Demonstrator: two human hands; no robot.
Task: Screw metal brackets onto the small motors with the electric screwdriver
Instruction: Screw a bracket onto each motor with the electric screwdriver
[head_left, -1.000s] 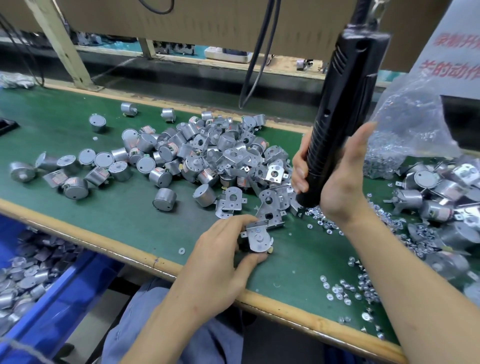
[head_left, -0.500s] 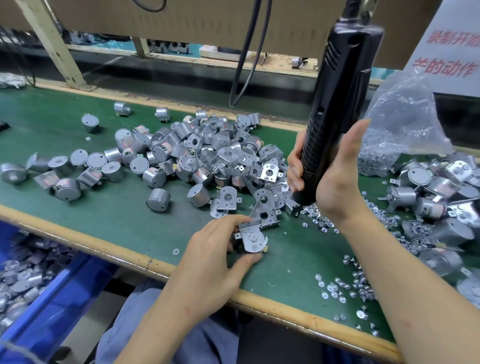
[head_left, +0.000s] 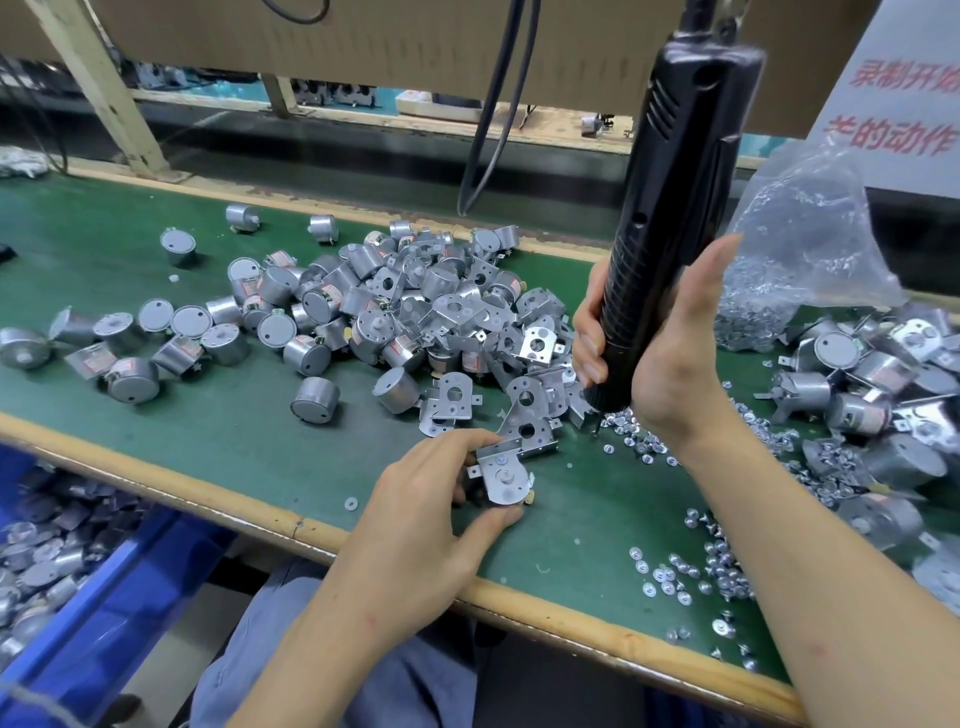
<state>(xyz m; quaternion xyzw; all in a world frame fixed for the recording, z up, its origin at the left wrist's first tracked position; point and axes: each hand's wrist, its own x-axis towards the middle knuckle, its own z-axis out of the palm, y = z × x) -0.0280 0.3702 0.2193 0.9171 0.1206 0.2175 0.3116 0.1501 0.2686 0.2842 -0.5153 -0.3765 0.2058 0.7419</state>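
1. Motors (head_left: 395, 312) and loose brackets (head_left: 449, 397), all one big heap in the middle of the green mat (head_left: 208, 431).
2. Electric screwdriver (head_left: 670, 218), black, nearly upright at the heap's right edge, tip down.
3. Right hand (head_left: 670, 364) is wrapped round its lower body, thumb pointing up.
4. Left hand (head_left: 431, 514), just in front of the heap, pinches one bracketed motor (head_left: 504, 478), bracket face up.
5. Screws (head_left: 691, 566) are scattered right of the heap.
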